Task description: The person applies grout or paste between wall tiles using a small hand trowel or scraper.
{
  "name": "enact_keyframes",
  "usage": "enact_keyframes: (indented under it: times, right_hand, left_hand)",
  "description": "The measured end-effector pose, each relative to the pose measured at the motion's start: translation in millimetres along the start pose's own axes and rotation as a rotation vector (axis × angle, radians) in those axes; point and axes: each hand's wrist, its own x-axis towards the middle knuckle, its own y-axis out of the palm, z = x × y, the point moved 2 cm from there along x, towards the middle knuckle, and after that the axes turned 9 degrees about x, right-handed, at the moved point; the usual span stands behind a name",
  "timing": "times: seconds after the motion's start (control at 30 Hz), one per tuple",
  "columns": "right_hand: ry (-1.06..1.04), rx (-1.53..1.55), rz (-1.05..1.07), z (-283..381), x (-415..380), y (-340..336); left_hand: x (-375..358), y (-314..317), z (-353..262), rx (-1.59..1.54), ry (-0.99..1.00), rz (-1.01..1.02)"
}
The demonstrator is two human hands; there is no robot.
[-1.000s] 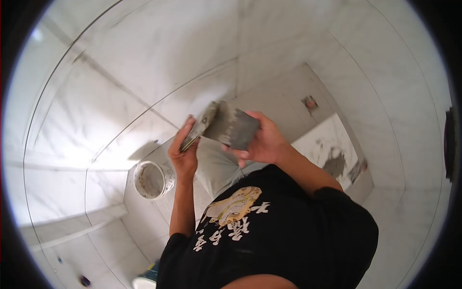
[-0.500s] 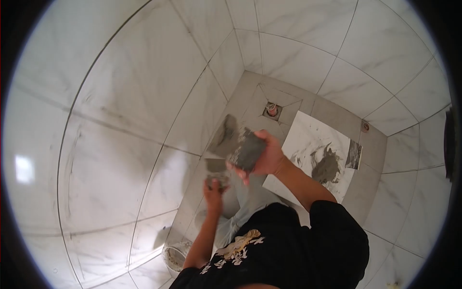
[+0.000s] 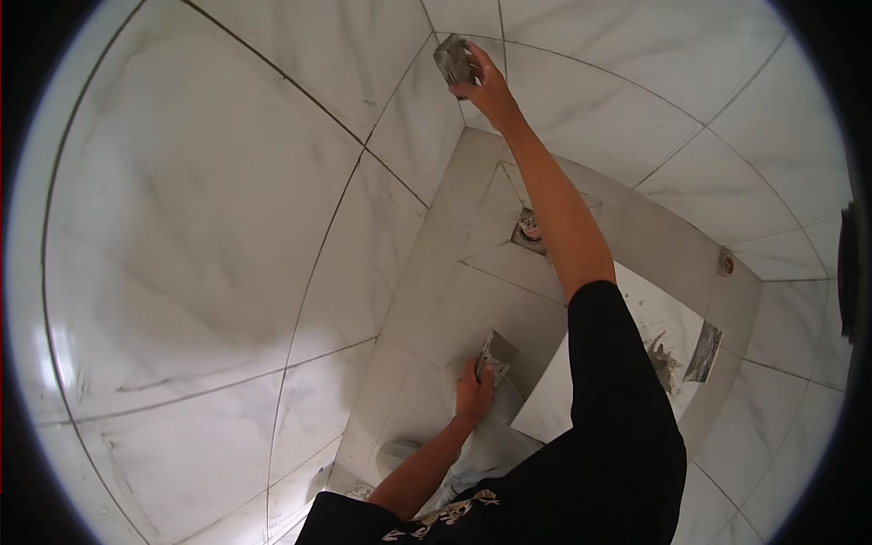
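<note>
My right hand (image 3: 484, 89) reaches far forward into the wall corner. Its fingers are wrapped round one edge of a flat grey rectangular scraper (image 3: 451, 60), smeared with grout and lying close against the tiles beside the vertical corner joint. Low over the floor, near my knee, my left hand (image 3: 475, 392) is closed on a smaller scraper (image 3: 496, 352) whose blade points up and away and carries grey grout. The handle is hidden by my fingers. Marbled white wall tiles (image 3: 563, 86) with thin dark joints surround the right hand.
A square drain hole with a pipe stub (image 3: 530, 227) opens in the grey floor (image 3: 427, 291). To the right a loose white tile (image 3: 654, 304) bears a smear of grout (image 3: 663, 363), partly covered by my right arm. A small round floor fitting (image 3: 726, 263) sits in the far right corner.
My right hand has swung forward and up with its scraper from over the floor to the wall corner. My left hand has shifted right with its scraper. The view has turned slightly.
</note>
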Motion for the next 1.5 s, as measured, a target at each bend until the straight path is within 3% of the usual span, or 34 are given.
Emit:
enact_keyframes:
  times: [0.1, 0.2, 0.33, 0.4, 0.43, 0.5, 0.53, 0.63, 0.67, 0.77, 0.87, 1.0, 1.07, 1.1, 1.17, 1.4, 1.47, 1.5]
  right_hand:
    - [-0.067, -0.143, 0.028, -46, 36, 1]
    - [-0.058, -0.131, -0.001, -73, 59, 2]
    - [-0.061, -0.22, -0.06, -84, 41, 9]
    - [0.174, -0.365, 0.222, -81, 29, -14]
    - [0.176, -0.378, 0.228, -70, 26, -11]
    - [0.355, -0.005, -0.064, -39, 25, -4]
    - [0.386, -0.02, -0.047, -31, 36, -2]
    - [0.377, 0.018, -0.115, -5, 57, 13]
    - [0.373, -0.1, -0.095, -8, 66, 14]
    - [0.448, -0.07, -0.053, -13, 76, 24]
    - [0.36, -0.011, -0.021, -5, 48, 39]
    - [0.503, -0.088, 0.173, 13, 11, 42]
    - [0.507, -0.008, -0.057, 5, 20, 29]
    - [0.507, -0.004, -0.049, -1, 27, 29]
    - [0.362, 0.062, -0.188, -14, 46, 28]
    - [0.3, 0.065, -0.206, -35, 67, 52]
    - [0.422, 0.078, -0.139, -29, 62, 18]
    - [0.518, 0.091, -0.07, -22, 67, 6]
  left_hand:
    - [12, 5, 14, 0.032, -0.082, 0.047]
    - [24, 13, 38, 0.06, 0.042, -0.034]
    - [19, 7, 25, -0.062, -0.074, 0.068]
    - [21, 7, 25, -0.068, -0.065, 0.075]
    - [22, 7, 23, -0.075, -0.072, 0.092]
    - [22, 6, 18, -0.094, -0.076, 0.109]
    - [20, 4, 14, -0.101, -0.071, 0.101]
    - [19, 1, 17, -0.098, -0.066, 0.091]
    - [19, 2, 20, -0.091, -0.064, 0.089]
    - [21, 7, 28, -0.081, -0.009, 0.047]
    - [22, 10, 30, -0.13, 0.012, 0.06]
    - [17, -1, 11, -0.187, -0.034, 0.103]
    - [19, 0, 15, -0.178, -0.022, 0.076]
    - [20, 2, 19, -0.18, -0.024, 0.067]
    - [23, 6, 27, -0.141, -0.017, 0.054]
    - [23, 7, 32, -0.195, -0.071, 0.088]
    - [26, 10, 39, 0.005, 0.293, -0.157]
    - [27, 6, 32, -0.003, 0.299, -0.159]
